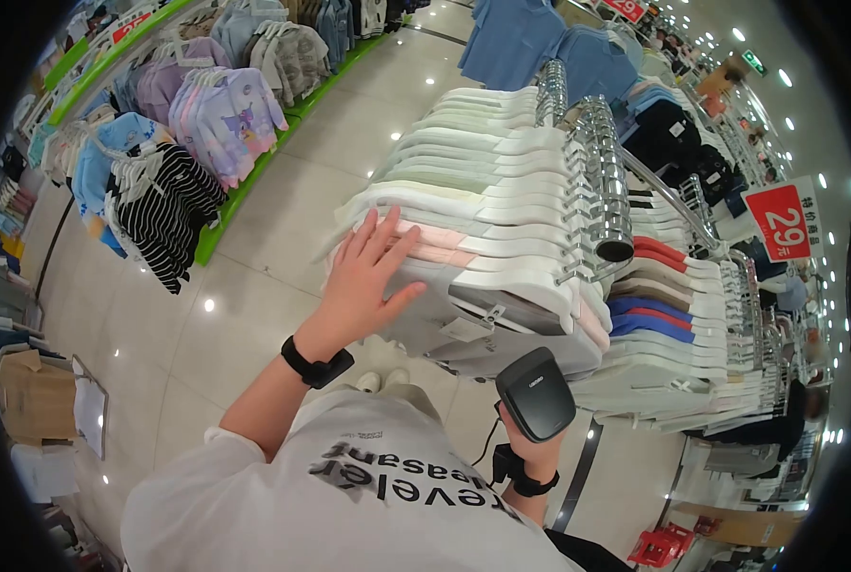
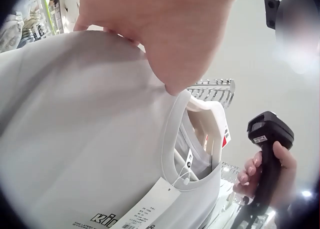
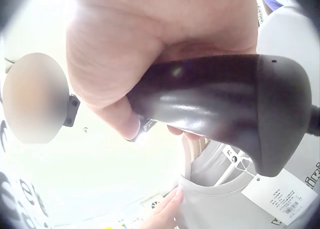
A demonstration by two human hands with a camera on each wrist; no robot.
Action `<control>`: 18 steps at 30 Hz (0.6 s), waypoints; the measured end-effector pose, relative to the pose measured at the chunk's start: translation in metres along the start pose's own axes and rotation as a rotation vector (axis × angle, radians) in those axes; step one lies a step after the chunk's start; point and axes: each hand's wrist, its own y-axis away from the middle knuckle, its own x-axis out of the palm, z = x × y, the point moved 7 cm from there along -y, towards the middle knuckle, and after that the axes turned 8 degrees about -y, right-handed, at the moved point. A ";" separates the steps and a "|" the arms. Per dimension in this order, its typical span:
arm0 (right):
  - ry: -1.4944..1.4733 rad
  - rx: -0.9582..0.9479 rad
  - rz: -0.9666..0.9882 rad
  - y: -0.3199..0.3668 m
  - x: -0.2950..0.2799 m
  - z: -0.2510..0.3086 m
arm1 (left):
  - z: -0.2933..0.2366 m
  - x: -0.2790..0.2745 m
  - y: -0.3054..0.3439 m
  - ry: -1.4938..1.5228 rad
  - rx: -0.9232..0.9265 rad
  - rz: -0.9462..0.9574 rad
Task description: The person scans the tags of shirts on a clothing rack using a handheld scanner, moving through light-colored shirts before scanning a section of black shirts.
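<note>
At far left, a low display rack with a bright green edge [image 1: 211, 238] carries children's tops, hung in overlapping groups, presumably to save space. Nearer the centre, the person's left hand [image 1: 364, 276] rests on the shoulders of the hung garments, fingers spread and nearly straight, clasping nothing; the touch appears to steady the row. The light-grey, round-necked T-shirt [image 2: 100, 103] hangs foremost on a white hanger, front outward, beneath that hand. Its white paper tag [image 2: 150, 209] lies over the printed chest, leaving the barcode end partly visible. To the right, the right hand [image 1: 530, 443] wraps the handle of a black handheld scanner [image 1: 537, 396], fingers closed round it, apparently so that the head stays unobstructed. Farther right, a ribbed chrome rail [image 1: 607, 191] bears the hangers, and a red-and-white price sign [image 1: 783, 224] stands out above the neighbouring clothes.
</note>
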 end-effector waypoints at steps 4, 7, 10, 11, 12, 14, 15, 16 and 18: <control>-0.082 0.011 0.049 -0.010 0.002 -0.010 | 0.001 0.002 0.005 0.005 -0.060 0.055; -0.222 0.109 0.089 -0.017 0.003 -0.023 | -0.002 0.001 0.005 -0.011 -0.069 0.065; -0.237 0.078 0.138 -0.027 0.002 -0.027 | -0.005 -0.001 0.006 -0.023 -0.077 0.067; -0.229 0.027 0.156 -0.030 0.002 -0.026 | -0.006 -0.001 0.007 -0.022 -0.081 0.068; -0.220 -0.023 0.175 -0.032 0.002 -0.024 | -0.006 -0.001 0.008 -0.028 -0.091 0.065; -0.239 -0.043 0.192 -0.033 0.002 -0.028 | -0.006 -0.001 0.010 -0.024 -0.100 0.061; -0.253 -0.056 0.200 -0.034 0.003 -0.029 | -0.006 -0.002 0.011 -0.032 -0.110 0.059; -0.262 -0.061 0.208 -0.035 0.004 -0.029 | -0.007 -0.002 0.011 -0.040 -0.103 0.060; -0.307 -0.051 0.230 -0.039 0.007 -0.025 | -0.007 -0.003 0.011 -0.054 -0.101 0.060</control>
